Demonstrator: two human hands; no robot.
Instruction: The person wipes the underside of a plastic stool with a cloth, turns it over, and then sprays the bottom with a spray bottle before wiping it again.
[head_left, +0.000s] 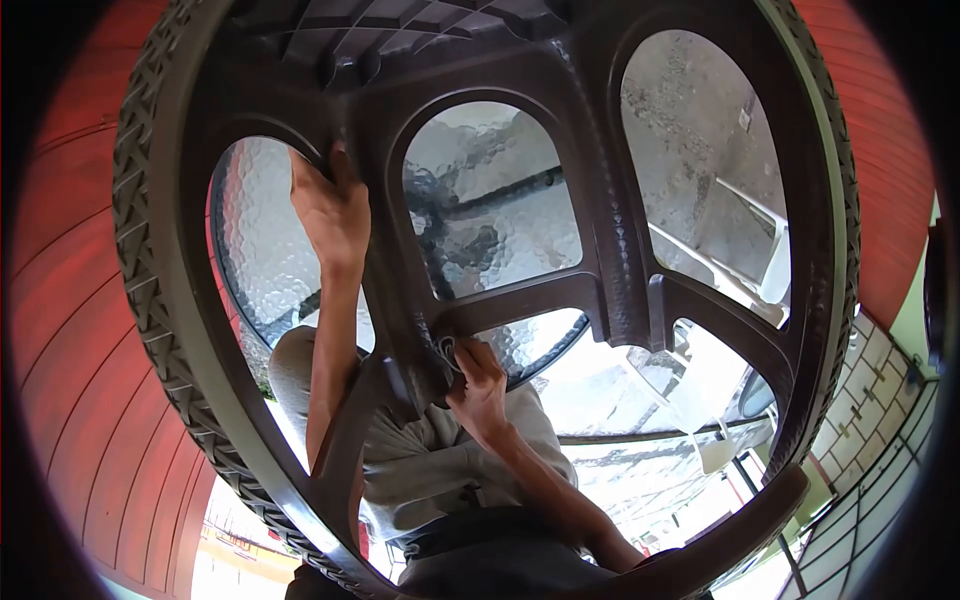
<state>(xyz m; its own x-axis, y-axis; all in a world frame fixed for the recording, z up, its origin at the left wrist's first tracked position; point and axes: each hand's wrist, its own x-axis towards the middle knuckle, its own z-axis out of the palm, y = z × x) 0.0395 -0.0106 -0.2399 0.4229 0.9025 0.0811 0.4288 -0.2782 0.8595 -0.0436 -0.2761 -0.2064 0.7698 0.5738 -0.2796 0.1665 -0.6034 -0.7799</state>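
Frame [593, 200] in curled left hand [335, 215]

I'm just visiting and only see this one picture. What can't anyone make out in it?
All in the head view:
- Left hand: fingertips, lost in shadow against the brown plastic frame.
- Small gray thing at the right hand: too small, partly covered by fingers.
- Frame's ribbed part: cut off by the top edge.
- Glass tabletop: partly hidden behind the frame.
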